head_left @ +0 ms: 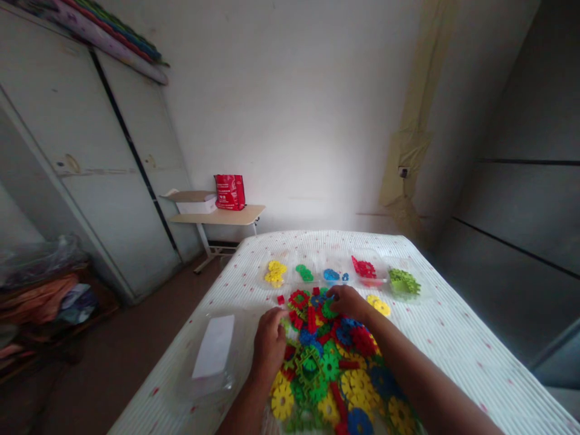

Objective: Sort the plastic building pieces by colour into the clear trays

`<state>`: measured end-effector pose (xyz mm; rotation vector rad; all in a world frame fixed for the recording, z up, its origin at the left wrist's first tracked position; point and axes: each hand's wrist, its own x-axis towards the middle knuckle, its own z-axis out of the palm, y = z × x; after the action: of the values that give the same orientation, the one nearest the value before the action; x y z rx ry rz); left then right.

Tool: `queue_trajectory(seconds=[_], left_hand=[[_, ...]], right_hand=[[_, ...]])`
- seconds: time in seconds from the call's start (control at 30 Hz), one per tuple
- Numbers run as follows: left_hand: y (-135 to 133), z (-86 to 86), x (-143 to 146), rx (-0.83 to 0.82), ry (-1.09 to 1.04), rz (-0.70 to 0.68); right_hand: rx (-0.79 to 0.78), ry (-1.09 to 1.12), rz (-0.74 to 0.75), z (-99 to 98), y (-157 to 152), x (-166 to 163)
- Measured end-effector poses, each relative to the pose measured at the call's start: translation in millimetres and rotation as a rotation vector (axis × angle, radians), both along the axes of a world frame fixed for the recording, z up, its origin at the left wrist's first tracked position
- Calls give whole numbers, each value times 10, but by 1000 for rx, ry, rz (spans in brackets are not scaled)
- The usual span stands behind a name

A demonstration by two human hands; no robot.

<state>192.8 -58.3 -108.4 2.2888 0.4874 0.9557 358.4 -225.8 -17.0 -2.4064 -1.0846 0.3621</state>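
A heap of plastic building pieces (312,338), mostly gear-shaped discs and bars in red, yellow, green and blue, covers the near middle of the table. At its left edge is my left hand (269,338), its bent fingers slightly apart beside a pale green piece (289,331); I see nothing held in it. My right hand (348,302) reaches over the far part of the heap, fingers curled down onto a green gear-shaped piece (329,309). Its fingertips are partly hidden. A lime-green square frame piece (309,367) lies on top of the heap.
Behind the heap, clear trays hold sorted yellow pieces (275,273), green pieces (304,272), blue pieces (331,275), red pieces (364,268) and lime pieces (403,282). Loose yellow discs (379,304) lie right. A clear lid with white paper (214,346) lies left.
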Motion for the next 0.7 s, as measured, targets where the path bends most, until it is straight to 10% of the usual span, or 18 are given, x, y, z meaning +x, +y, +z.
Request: queue_trajectory(seconds=[0.7], left_hand=[[-22,49,-8,-7,-16,-8]], right_hand=[[-244,-184,-24,-51,77,-139]])
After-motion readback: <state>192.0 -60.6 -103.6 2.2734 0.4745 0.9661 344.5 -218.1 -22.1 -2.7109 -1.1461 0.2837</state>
